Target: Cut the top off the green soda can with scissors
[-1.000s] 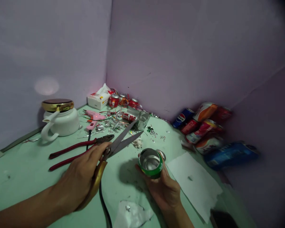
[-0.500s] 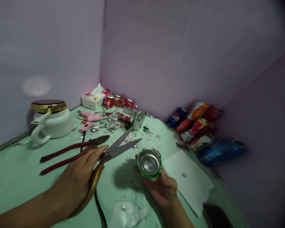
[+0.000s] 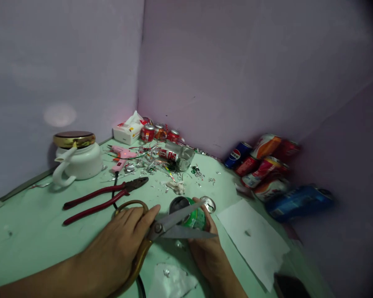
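My left hand (image 3: 121, 240) grips gold-handled scissors (image 3: 158, 227) whose blades stand apart and point right. The blades lie across the front of a short green can piece (image 3: 196, 215) in my right hand (image 3: 207, 248). That piece lies on its side with its dark opening to the left; whether the blades touch it is unclear. A silver can end (image 3: 207, 204) is just beyond my right fingers. Red-handled pliers (image 3: 124, 191) lie left of the scissors, and a cut piece of sheet (image 3: 172, 281) is below them on the table.
A white pot (image 3: 82, 161), a pink glue gun (image 3: 123, 154) and a tissue box (image 3: 129, 130) stand at the back left. Metal scraps and a clear cup (image 3: 185, 158) are in the middle. Stacked cans (image 3: 265, 145) and white paper (image 3: 251, 244) are at the right.
The scissors have moved right and down, over the green can piece. My right hand has turned that piece from facing me onto its side. The view has shifted slightly.
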`<state>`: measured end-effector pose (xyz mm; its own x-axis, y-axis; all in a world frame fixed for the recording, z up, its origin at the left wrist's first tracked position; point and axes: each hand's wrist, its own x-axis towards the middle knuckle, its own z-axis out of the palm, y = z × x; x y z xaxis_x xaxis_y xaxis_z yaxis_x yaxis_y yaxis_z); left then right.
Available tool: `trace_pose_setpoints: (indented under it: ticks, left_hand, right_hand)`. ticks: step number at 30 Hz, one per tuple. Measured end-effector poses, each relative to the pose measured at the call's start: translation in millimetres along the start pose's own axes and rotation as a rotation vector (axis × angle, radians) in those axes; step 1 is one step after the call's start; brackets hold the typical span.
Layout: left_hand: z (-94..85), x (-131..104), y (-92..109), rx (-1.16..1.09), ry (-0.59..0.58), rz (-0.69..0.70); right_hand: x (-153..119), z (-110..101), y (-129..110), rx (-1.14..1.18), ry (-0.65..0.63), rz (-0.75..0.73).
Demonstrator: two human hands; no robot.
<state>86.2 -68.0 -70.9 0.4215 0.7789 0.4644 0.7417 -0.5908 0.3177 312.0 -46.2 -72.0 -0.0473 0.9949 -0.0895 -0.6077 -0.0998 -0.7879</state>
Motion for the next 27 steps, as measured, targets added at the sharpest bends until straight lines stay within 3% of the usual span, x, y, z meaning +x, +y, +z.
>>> trace_pose_setpoints:
  ticks: [11, 20, 27]
  left_hand:
    - [5.2, -0.9, 5.2, 0.113, -0.011, 0.002]
    - [1.7, 1.9, 4.5, 0.164, 0.002, 0.041]
    - [-4.8, 0.7, 6.9, 0.097, -0.045, 0.059]
  right_hand:
    - [-12.9, 14.1, 8.6, -0.002, 0.061, 0.015]
    - [-11.3, 0.6, 16.4, -0.104, 0.013, -0.098]
    - [-21.0, 18.8, 14.1, -0.030, 0.071, -0.033]
